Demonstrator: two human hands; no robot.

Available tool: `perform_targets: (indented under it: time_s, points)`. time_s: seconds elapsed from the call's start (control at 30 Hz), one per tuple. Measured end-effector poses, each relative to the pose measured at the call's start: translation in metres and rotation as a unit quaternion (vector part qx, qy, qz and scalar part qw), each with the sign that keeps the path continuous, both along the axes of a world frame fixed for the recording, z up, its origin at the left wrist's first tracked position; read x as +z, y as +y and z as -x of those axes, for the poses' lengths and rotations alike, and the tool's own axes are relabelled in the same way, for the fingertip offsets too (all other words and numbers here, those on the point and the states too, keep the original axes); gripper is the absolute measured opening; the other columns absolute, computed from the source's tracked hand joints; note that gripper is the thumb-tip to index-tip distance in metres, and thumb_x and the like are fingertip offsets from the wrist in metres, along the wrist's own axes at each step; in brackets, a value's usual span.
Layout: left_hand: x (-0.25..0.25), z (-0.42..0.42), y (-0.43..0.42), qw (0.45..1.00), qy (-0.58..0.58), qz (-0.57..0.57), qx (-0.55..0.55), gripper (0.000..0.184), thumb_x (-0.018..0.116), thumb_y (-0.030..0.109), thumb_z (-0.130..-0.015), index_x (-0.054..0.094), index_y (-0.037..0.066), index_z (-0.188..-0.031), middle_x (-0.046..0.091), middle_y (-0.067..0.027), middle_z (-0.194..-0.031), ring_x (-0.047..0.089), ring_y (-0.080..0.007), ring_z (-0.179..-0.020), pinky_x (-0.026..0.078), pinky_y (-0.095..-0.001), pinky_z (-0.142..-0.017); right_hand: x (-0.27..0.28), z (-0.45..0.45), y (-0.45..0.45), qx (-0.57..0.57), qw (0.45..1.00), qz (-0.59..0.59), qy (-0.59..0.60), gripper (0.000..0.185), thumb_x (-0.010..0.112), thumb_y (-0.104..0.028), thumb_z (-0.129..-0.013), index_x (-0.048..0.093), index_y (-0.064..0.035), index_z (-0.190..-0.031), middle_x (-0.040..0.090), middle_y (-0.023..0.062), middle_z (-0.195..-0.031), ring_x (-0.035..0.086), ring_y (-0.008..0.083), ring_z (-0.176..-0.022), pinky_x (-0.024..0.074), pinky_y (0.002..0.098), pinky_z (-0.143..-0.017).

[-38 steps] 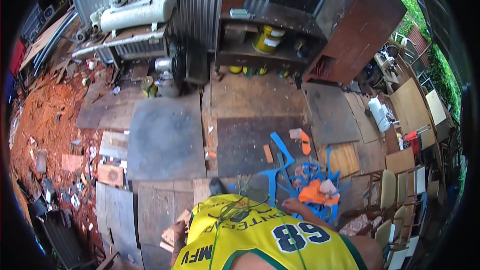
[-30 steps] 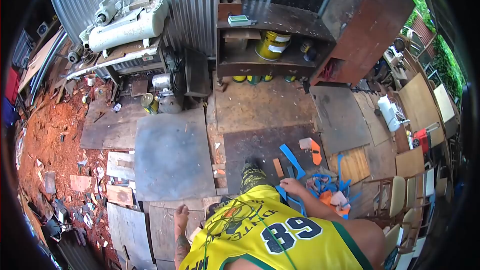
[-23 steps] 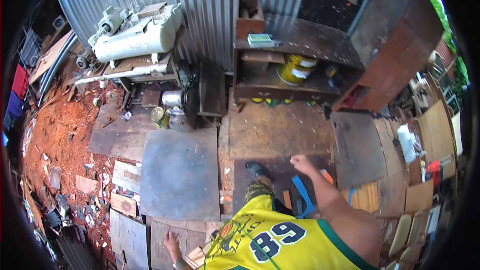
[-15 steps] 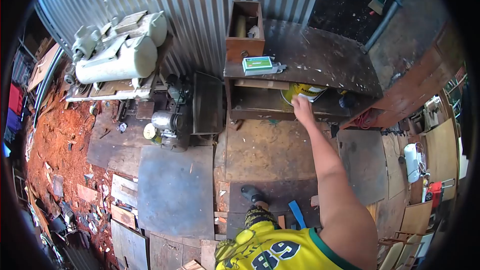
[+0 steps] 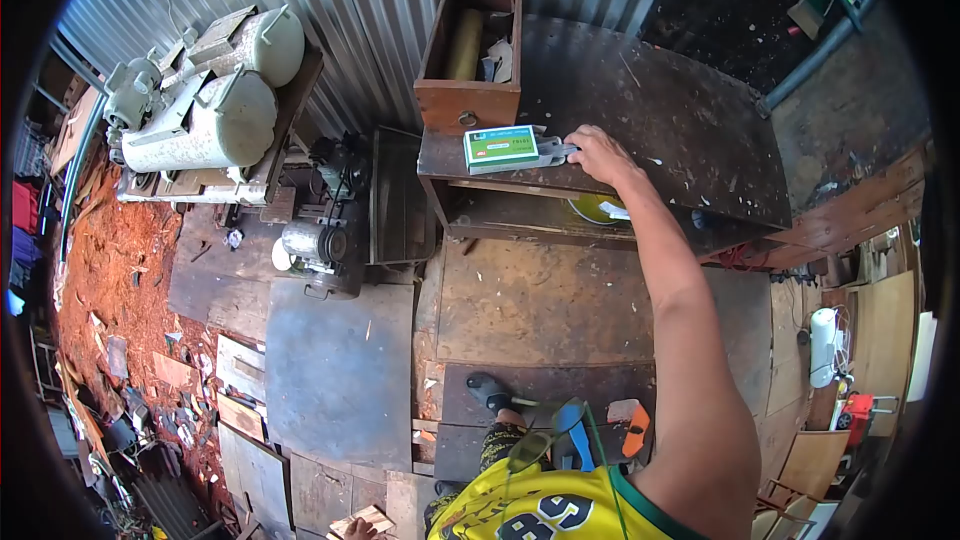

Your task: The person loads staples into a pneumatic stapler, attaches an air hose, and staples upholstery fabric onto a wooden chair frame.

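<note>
My right hand (image 5: 602,156) reaches over the front of the dark wooden cabinet top, its fingers closed at the end of a flat grey metal piece (image 5: 551,151). That piece lies against a green-and-white box (image 5: 500,148), and its exact kind is hard to make out. On the shelf below, partly hidden by my arm, sits a yellow bucket (image 5: 592,209). Only a little of my left hand (image 5: 360,530) shows at the bottom edge, beside a small piece of wood (image 5: 372,516); its grip is hidden.
A wooden drawer (image 5: 468,100) holding a roll stands on the cabinet (image 5: 650,90). White compressor tanks (image 5: 205,120) rest on a bench at left, with a motor (image 5: 320,240) below. Boards (image 5: 340,370) cover the floor. A blue tool (image 5: 572,430) hangs or lies near my body.
My right hand has left the yellow bucket on the shelf and risen to the grey metal piece on the cabinet top. Part of my left hand has come into view. The view has shifted.
</note>
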State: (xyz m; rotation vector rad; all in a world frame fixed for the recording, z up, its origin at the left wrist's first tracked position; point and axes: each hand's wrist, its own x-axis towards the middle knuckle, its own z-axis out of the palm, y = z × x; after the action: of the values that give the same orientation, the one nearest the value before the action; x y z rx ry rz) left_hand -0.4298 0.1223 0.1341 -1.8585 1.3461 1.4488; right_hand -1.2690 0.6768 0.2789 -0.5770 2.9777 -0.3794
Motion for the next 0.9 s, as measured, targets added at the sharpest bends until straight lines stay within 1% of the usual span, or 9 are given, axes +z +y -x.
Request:
perform_targets:
  time_s: [0.2, 0.3, 0.37, 0.5, 0.57, 0.67, 0.73, 0.83, 0.9]
  points:
    - [-0.008, 0.001, 0.022, 0.999, 0.037, -0.028, -0.009, 0.039, 0.067, 0.038, -0.099, 0.061, 0.016, -0.130, 0.068, -0.0026, -0.115, 0.066, -0.0204, -0.095, 0.053, -0.0369, -0.068, 0.045, 0.015, 0.028, 0.060, 0.995, -0.053, 0.060, 0.012, 0.068, -0.012, -0.091, 0.066, -0.0049, -0.100, 0.061, 0.0119, -0.110, 0.058, 0.0316, -0.114, 0.0498, 0.0439, -0.098]
    - [-0.036, -0.005, 0.020, 0.992, 0.079, -0.101, 0.017, 0.034, 0.063, 0.043, -0.099, 0.064, 0.018, -0.121, 0.068, -0.0005, -0.107, 0.066, -0.0166, -0.092, 0.048, -0.0330, -0.060, 0.065, 0.013, 0.055, 0.061, 0.992, -0.069, 0.089, 0.016, 0.066, -0.013, -0.092, 0.067, -0.0045, -0.106, 0.062, 0.0128, -0.112, 0.058, 0.0336, -0.115, 0.0492, 0.0439, -0.097]
    - [-0.014, 0.024, 0.047, 0.999, 0.018, 0.024, -0.031, 0.030, 0.059, 0.038, -0.098, 0.065, 0.009, -0.105, 0.068, -0.0026, -0.089, 0.065, -0.0174, -0.077, 0.048, -0.0327, -0.057, 0.072, -0.003, 0.068, 0.005, 0.997, -0.032, 0.072, 0.021, 0.067, -0.014, -0.092, 0.068, -0.0040, -0.110, 0.063, 0.0135, -0.112, 0.061, 0.0327, -0.112, 0.0494, 0.0417, -0.096]
    - [-0.011, 0.064, 0.065, 0.996, 0.015, 0.028, -0.079, 0.046, 0.061, 0.036, -0.098, 0.059, 0.009, -0.135, 0.066, -0.0024, -0.096, 0.063, -0.0154, -0.075, 0.047, -0.0322, -0.056, 0.053, -0.049, 0.080, -0.116, 0.979, 0.165, -0.018, 0.036, 0.071, -0.019, -0.090, 0.067, -0.0018, -0.121, 0.067, 0.0138, -0.108, 0.066, 0.0268, -0.100, 0.0504, 0.0359, -0.091]
    - [0.006, 0.125, 0.080, 0.996, 0.041, -0.008, -0.079, 0.052, 0.063, 0.043, -0.097, 0.056, 0.011, -0.138, 0.066, -0.0031, -0.114, 0.062, -0.0183, -0.097, 0.050, -0.0382, -0.075, 0.036, -0.088, 0.054, -0.139, 0.953, 0.261, -0.066, 0.033, 0.074, -0.021, -0.089, 0.068, -0.0013, -0.115, 0.069, 0.0115, -0.103, 0.066, 0.0212, -0.096, 0.0515, 0.0344, -0.088]
    - [0.038, 0.251, 0.133, 0.940, 0.296, -0.158, -0.067, 0.057, 0.057, 0.038, -0.104, 0.043, 0.009, -0.152, 0.057, -0.0043, -0.137, 0.056, -0.0184, -0.122, 0.044, -0.0366, -0.098, 0.035, -0.180, -0.047, -0.119, 0.939, 0.281, -0.160, 0.029, 0.075, -0.024, -0.090, 0.070, -0.0043, -0.112, 0.070, 0.0096, -0.107, 0.067, 0.0193, -0.097, 0.0536, 0.0352, -0.089]
    - [0.082, 0.336, 0.178, 0.887, 0.398, -0.220, -0.085, 0.073, 0.059, 0.040, -0.104, 0.024, 0.010, -0.161, 0.039, -0.0140, -0.159, 0.040, -0.0247, -0.144, 0.037, -0.0404, -0.114, 0.000, -0.241, -0.107, -0.076, 0.923, 0.305, -0.221, 0.025, 0.075, -0.024, -0.090, 0.074, -0.0075, -0.108, 0.073, 0.0059, -0.104, 0.068, 0.0181, -0.092, 0.0546, 0.0353, -0.086]
    - [0.109, 0.397, 0.221, 0.856, 0.462, -0.229, 0.035, 0.073, 0.059, 0.036, -0.104, 0.021, 0.007, -0.160, 0.044, -0.0157, -0.153, 0.048, -0.0247, -0.136, 0.043, -0.0396, -0.110, -0.021, -0.317, -0.178, 0.063, 0.924, 0.298, -0.232, 0.024, 0.074, -0.023, -0.090, 0.072, -0.0028, -0.104, 0.070, 0.0130, -0.098, 0.067, 0.0250, -0.087, 0.0544, 0.0388, -0.082]
    - [0.097, 0.406, 0.225, 0.829, 0.498, -0.191, 0.169, 0.051, 0.056, 0.030, -0.106, 0.038, 0.008, -0.148, 0.063, -0.0119, -0.129, 0.063, -0.0232, -0.112, 0.051, -0.0376, -0.097, -0.038, -0.353, -0.203, 0.156, 0.937, 0.243, -0.197, 0.026, 0.071, -0.016, -0.090, 0.070, -0.0021, -0.111, 0.069, 0.0175, -0.106, 0.069, 0.0308, -0.090, 0.0548, 0.0390, -0.078]
